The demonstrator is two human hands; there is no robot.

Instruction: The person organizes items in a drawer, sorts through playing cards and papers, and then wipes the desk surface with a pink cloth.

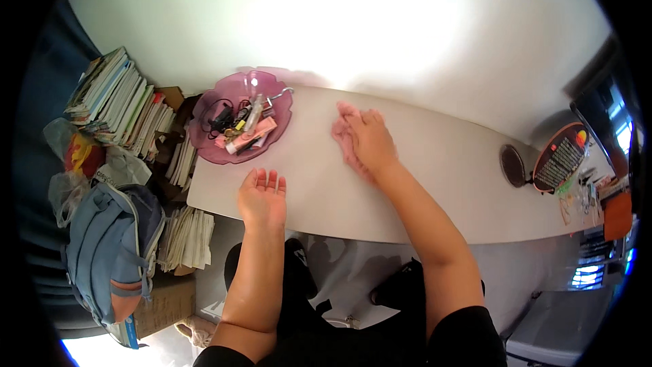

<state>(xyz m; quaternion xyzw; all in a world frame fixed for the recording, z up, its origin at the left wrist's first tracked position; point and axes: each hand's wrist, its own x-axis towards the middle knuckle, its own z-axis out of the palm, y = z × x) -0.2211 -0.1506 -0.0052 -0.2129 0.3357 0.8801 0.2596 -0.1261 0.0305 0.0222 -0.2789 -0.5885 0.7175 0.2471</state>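
Observation:
A crumpled pink cloth lies pressed against the white tabletop, under my right hand, whose fingers are bunched over it. My left hand is turned palm up over the table's front edge, fingers apart and loosely curled, with nothing in it. Just beyond that hand stands a purple translucent scalloped bowl. It holds a black cable, a clear bottle, pink packets and other small items, and a metal hook sticks out at its right rim.
Stacked books and papers, plastic bags and a blue-grey backpack crowd the left side. At the table's right end are a round dark lid-like disc, an oval board with writing and a screen. A white wall borders the back.

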